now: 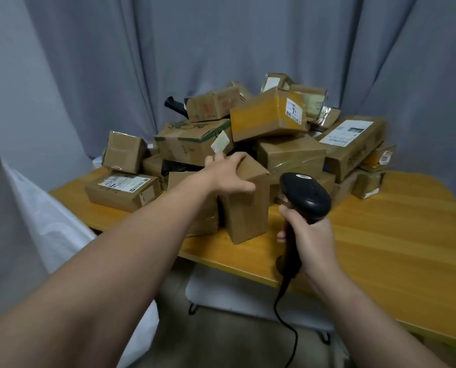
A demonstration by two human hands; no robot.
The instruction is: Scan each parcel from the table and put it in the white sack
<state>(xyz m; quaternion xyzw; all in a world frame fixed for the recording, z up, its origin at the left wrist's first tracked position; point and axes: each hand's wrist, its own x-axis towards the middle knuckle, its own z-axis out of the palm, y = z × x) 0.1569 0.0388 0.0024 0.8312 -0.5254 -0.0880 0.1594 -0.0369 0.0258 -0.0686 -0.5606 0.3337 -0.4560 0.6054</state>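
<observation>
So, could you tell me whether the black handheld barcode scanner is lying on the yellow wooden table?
No, the right hand grips the black handheld barcode scanner upright by its handle, clear of the yellow wooden table.

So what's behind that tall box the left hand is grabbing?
A heap of cardboard parcels on the table, with a taped box just behind it to the right. The left hand and the tall box itself cover whatever lies low in the heap there.
</observation>
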